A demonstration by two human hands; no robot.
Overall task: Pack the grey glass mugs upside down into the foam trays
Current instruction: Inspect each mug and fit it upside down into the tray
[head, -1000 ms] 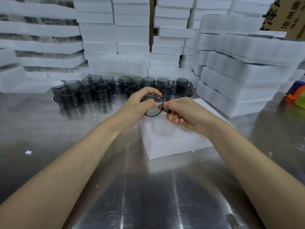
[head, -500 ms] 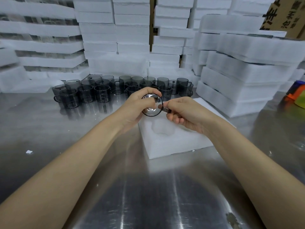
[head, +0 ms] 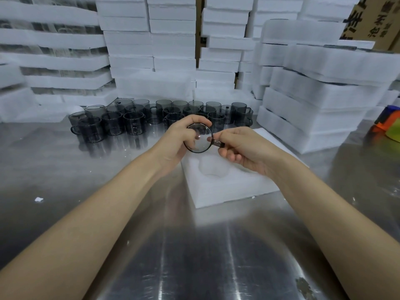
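I hold one grey glass mug (head: pixel 199 138) in the air above a white foam tray (head: pixel 227 185), its round end turned toward me. My left hand (head: pixel 179 140) grips the mug's body from the left. My right hand (head: pixel 242 148) pinches its handle on the right. The tray lies on the steel table and has a round pocket (head: pixel 213 168) just below the mug. Several more grey mugs (head: pixel 134 122) stand in rows at the back of the table.
Stacks of white foam trays (head: pixel 313 100) rise at the right and along the back wall (head: pixel 151 50). A cardboard box (head: pixel 374 20) sits at top right, and an orange and green object (head: pixel 389 124) at the right edge. The steel table (head: pixel 194 256) stretches toward me.
The mug has tilted slightly in my hands, so its round end shows a different glare. Both hands stay in the same place above the tray.
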